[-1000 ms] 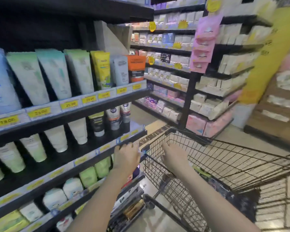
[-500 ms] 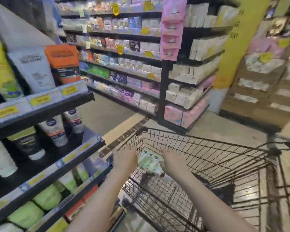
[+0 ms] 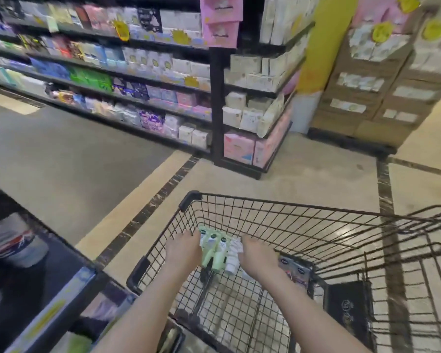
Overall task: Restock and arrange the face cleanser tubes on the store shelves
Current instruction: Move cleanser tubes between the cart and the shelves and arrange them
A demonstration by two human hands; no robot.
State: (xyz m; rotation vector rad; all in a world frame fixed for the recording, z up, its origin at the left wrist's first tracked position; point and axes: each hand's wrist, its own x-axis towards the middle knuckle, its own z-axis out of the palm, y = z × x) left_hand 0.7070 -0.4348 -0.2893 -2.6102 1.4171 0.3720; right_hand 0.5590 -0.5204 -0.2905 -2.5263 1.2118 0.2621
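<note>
Both grips reach down into the wire cart [image 3: 316, 225]. Left hand [image 3: 182, 250] has its fingers curled round the left side of a bundle of pale green tubes [image 3: 213, 247], while the right hand [image 3: 256, 254] curls against the white tubes [image 3: 233, 259] on the bundle's right side. The tubes lie between the two hands, near the cart's front left corner. Dark packets [image 3: 294, 272] sit just beside the right wrist. At the near left, a shelf edge [image 3: 51, 314] shows. Farther off, across the floor [image 3: 74, 154], stand shelves of boxed goods [image 3: 143, 72].
</note>
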